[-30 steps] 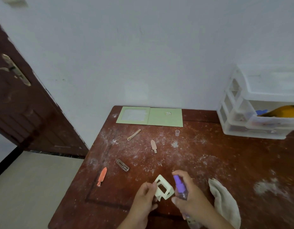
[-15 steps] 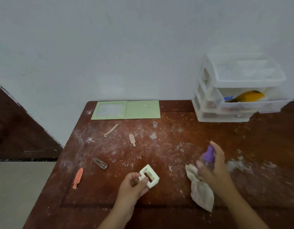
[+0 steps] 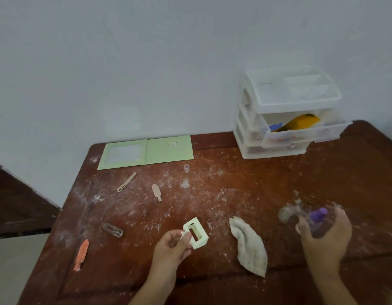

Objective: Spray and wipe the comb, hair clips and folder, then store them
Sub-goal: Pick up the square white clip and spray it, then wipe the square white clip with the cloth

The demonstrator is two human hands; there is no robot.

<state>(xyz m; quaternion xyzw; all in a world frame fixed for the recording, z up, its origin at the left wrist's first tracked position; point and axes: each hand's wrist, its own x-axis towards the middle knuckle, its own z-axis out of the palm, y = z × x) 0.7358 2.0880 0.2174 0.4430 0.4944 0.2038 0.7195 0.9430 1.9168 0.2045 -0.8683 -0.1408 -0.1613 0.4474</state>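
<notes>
Head view is showing the left hand (image 3: 172, 246) pinching a cream clip (image 3: 196, 233) just left of the cloth (image 3: 250, 246), the right hand (image 3: 323, 233) gripping the spray bottle (image 3: 317, 219) to its right, so four clips and the green folder (image 3: 146, 151) are seemingly awaiting wiping, nothing stored.

Dusty table (image 3: 256, 194): cloth (image 3: 251, 247), perhaps 4 clips (image 3: 81, 254).

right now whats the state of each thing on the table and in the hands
cream rectangular plastic hair clip: pinched in left hand
purple-capped spray bottle: held upright in right hand
crumpled beige cloth: lying untouched
green paper folder: open flat
orange hair clip: lying near left edge
white plastic drawer unit: middle drawer pulled out
</notes>
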